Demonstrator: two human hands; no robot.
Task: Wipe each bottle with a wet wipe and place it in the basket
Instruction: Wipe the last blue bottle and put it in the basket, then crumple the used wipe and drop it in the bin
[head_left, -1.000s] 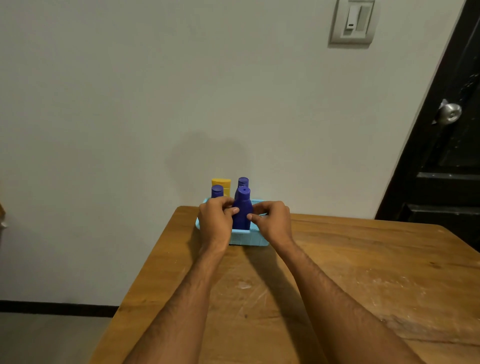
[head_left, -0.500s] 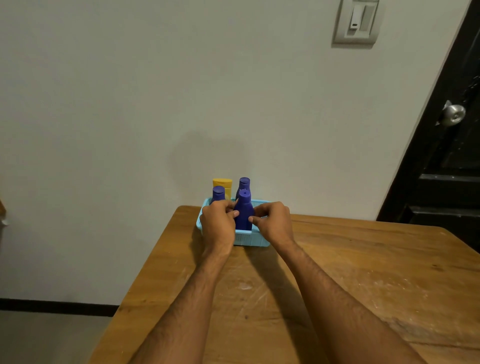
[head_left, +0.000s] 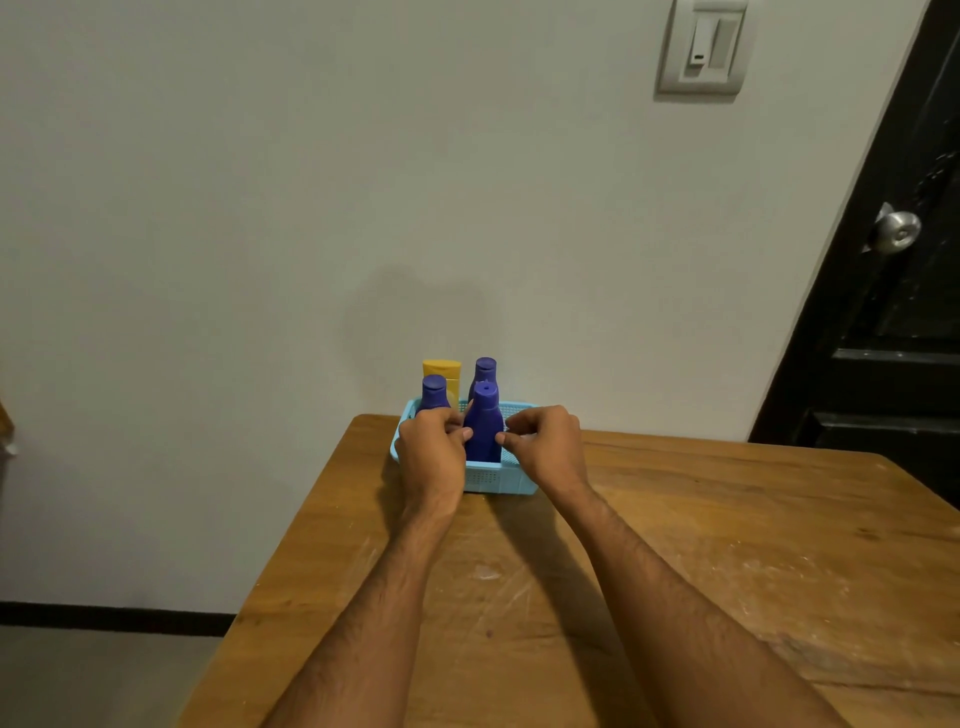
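A light blue perforated plastic basket (head_left: 483, 480) sits at the far edge of the wooden table (head_left: 675, 545), close to the wall. Four bottles stand upright in it: a front purple bottle (head_left: 484, 423) with a rounded shoulder and a flat cap with a small hole, two more purple bottles (head_left: 434, 393) behind it, and a yellow bottle (head_left: 448, 375) at the back left. The left hand (head_left: 432, 457) and the right hand (head_left: 545, 447) flank the front purple bottle, their curled fingers (head_left: 506, 439) pinching its sides.
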